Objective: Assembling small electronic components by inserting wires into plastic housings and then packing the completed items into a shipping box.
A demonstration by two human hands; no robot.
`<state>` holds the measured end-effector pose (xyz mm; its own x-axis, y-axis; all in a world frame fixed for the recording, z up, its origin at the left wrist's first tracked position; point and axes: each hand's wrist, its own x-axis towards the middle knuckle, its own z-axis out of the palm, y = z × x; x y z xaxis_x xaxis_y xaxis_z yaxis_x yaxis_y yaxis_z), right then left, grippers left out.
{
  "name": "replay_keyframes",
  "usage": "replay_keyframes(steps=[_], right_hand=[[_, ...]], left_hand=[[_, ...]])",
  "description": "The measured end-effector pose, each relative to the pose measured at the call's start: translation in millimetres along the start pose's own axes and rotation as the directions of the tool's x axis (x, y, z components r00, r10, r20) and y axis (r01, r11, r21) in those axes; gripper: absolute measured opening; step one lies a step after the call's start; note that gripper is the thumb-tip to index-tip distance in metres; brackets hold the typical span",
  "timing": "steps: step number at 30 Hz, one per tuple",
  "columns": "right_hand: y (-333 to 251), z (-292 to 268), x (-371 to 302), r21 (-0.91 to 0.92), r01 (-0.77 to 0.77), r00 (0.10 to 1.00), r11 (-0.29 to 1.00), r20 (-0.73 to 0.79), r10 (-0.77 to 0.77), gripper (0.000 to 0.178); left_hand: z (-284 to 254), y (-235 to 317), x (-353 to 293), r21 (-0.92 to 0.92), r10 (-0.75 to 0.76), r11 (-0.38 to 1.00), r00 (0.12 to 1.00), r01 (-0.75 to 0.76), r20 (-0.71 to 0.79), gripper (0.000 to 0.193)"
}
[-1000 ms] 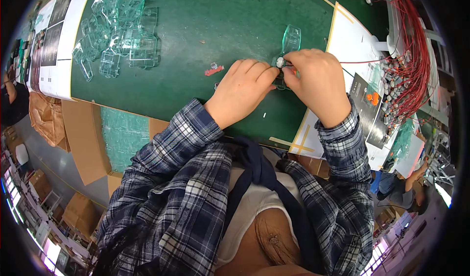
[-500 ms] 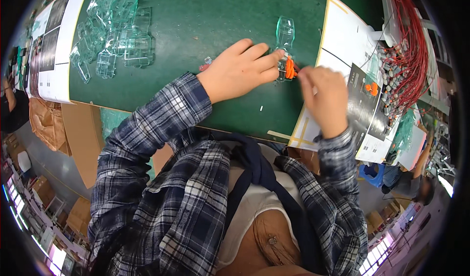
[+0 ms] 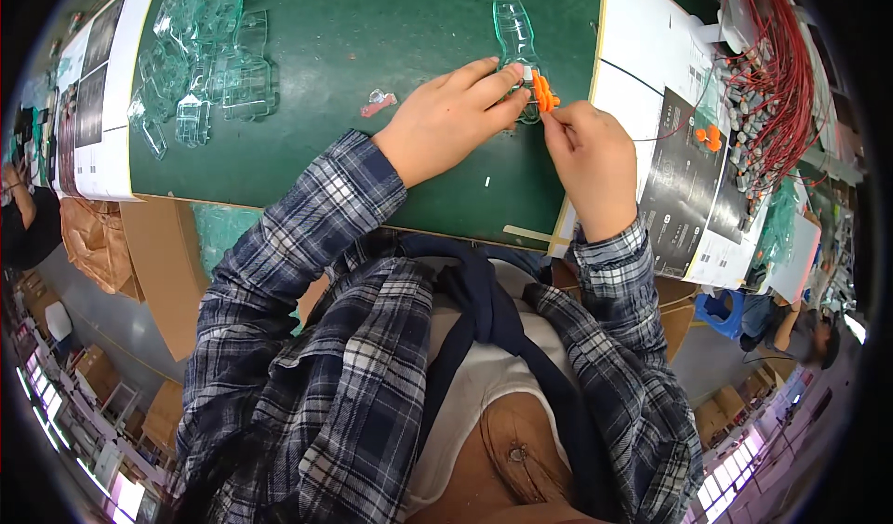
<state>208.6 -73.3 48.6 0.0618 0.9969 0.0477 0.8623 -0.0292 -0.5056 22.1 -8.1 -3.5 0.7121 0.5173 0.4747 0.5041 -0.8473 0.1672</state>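
Over the green table, my left hand (image 3: 456,110) holds a clear plastic shell (image 3: 514,31) near its lower end, fingers closed on it. An orange plastic part (image 3: 544,92) with rounded lobes sits at that end, beside a small whitish-grey piece (image 3: 527,75) mostly covered by my fingertips. My right hand (image 3: 593,152) is pinched at the lower edge of the orange part. From behind this hand a thin dark red wire (image 3: 662,137) runs off to the right; its end inside the pinch is hidden. Near my left wrist lies a small pink-and-clear piece (image 3: 379,105).
Several clear shells (image 3: 200,59) are heaped at the left. On the right, a printed sheet (image 3: 633,59) carries another orange part (image 3: 708,138), next to many small grey motors (image 3: 749,133) with a bundle of red wires (image 3: 781,50). A cardboard box (image 3: 163,264) stands below the table's left edge.
The shell and both hands sit slightly farther up and left in the picture. My right hand, blurred before and apart from the orange part, now touches it. The pink-and-clear piece is more exposed.
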Motion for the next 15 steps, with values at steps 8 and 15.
replay_keyframes(steps=[8, 15], right_hand=[[-1.7, 26.6, -10.4, 0.052, 0.32, 0.937, 0.946, -0.165, -0.308, 0.006], [17.4, 20.1, -16.9, 0.38, -0.155, 0.987, 0.912, 0.02, 0.16, 0.007]], left_hand=[[-2.8, -3.4, 3.1, 0.039, 0.037, 0.999, 0.999, -0.038, 0.029, 0.037], [-4.0, 1.1, 5.4, -0.039, -0.009, 0.999, 1.0, 0.01, 0.015, 0.035]])
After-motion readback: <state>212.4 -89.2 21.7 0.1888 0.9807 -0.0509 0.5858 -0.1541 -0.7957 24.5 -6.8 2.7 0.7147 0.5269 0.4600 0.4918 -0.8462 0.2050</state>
